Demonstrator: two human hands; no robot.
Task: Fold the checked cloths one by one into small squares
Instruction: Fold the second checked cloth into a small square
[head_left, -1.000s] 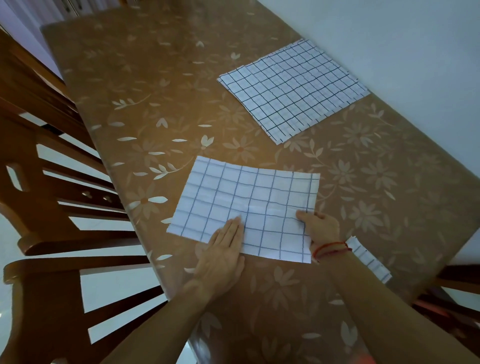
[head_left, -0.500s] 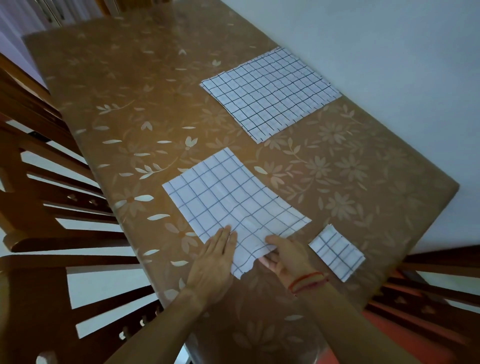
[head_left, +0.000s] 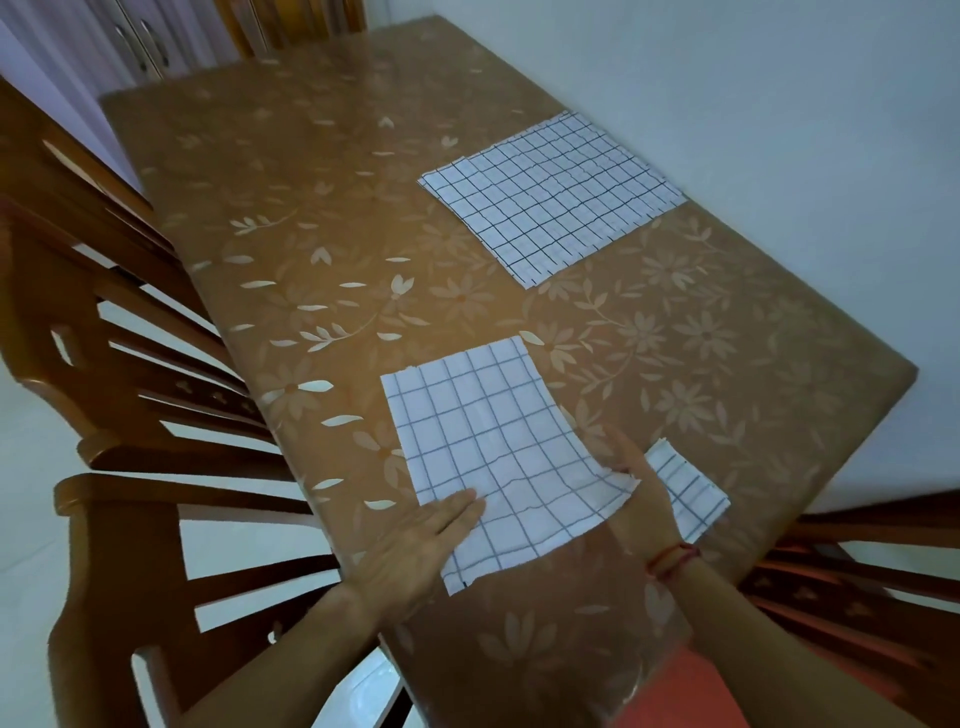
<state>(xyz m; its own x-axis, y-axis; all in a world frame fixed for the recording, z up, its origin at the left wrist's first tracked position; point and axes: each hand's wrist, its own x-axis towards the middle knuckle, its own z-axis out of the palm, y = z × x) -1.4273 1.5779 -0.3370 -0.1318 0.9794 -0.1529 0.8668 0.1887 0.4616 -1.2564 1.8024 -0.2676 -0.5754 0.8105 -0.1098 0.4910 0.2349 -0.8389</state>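
Observation:
A half-folded white checked cloth (head_left: 483, 447) lies on the table in front of me, turned at an angle. My left hand (head_left: 421, 551) lies flat with straight fingers on its near left corner. At the cloth's right edge, my right hand (head_left: 641, 493) pinches the near right corner, which curls up over the fingers. A small folded checked square (head_left: 693, 493) sits just right of that hand, partly hidden behind it. Further back on the right, a pile of flat unfolded checked cloths (head_left: 550, 197) rests near the wall.
The brown table (head_left: 311, 218) has a flower-patterned cover and stands against a white wall on the right. A wooden chair (head_left: 104, 415) is close along the left side, and another chair (head_left: 857, 566) at the near right corner.
The cloth has been rotated further on the table. My left hand stays flat on its near corner while my right hand has shifted along to the right edge and lifted the corner.

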